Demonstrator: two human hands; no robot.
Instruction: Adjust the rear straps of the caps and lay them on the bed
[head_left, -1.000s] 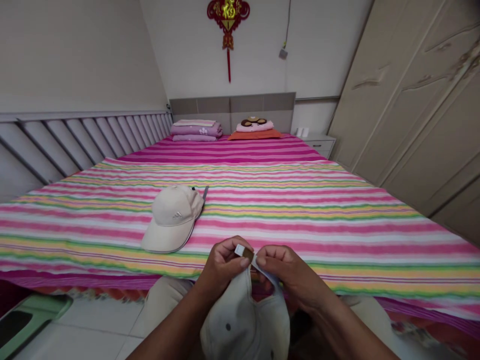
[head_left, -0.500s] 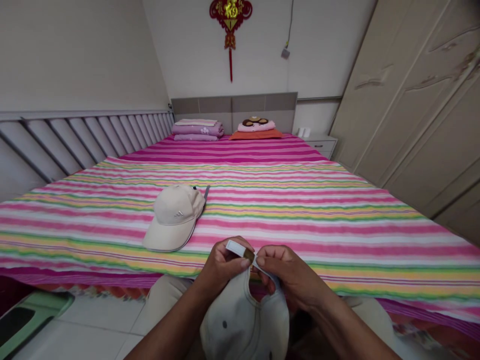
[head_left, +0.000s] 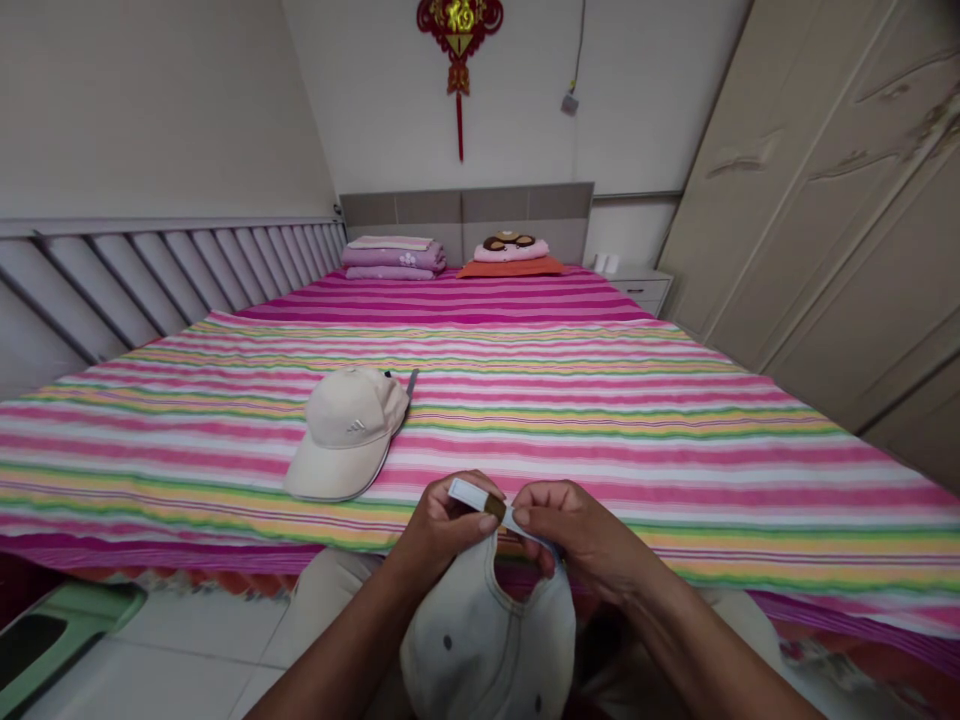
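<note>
I hold a beige cap [head_left: 487, 640] over my lap, its back opening facing up. My left hand [head_left: 442, 525] pinches the pale strap end [head_left: 466, 492] just beside the brass buckle [head_left: 494, 507]. My right hand [head_left: 577, 535] pinches the other side of the strap, right of the buckle. A second beige cap [head_left: 346, 432] with a small logo lies on the striped bed sheet [head_left: 600, 420], ahead and to the left of my hands, its grey strap sticking out behind.
Folded purple bedding [head_left: 391, 258] and a pillow with a plush toy [head_left: 510, 254] lie at the headboard. A wardrobe [head_left: 832, 210] lines the right side. A white nightstand [head_left: 636, 286] stands by it. A green stool [head_left: 52, 630] sits on the floor at lower left.
The free strap end has come further out through the buckle toward the left. Both hands have shifted only slightly.
</note>
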